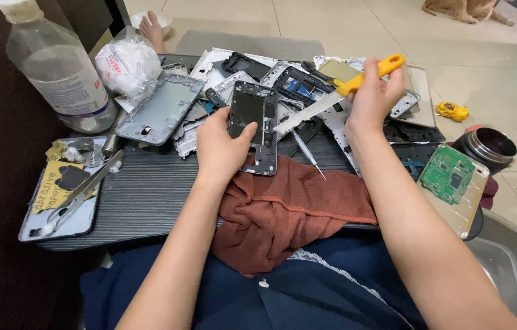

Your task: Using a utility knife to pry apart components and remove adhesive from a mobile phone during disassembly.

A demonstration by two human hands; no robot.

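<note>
Scraping a phone frame (253,127) w/ a yellow-handled blade (338,95).

Frame stands tilted on the red-brown cloth (289,208), at the front of the dark tray table (142,195). Held by left hand (222,146), fingers curled tight round its left edge. Blade tip touching the frame's right side; right hand (373,98) shut round the handle. Best kept flat & slow, pushed away from the thumb. Small screwdriver (307,153) just beside, pile of phone parts (307,79) behind, green circuit board (451,174) off to the right.
</note>
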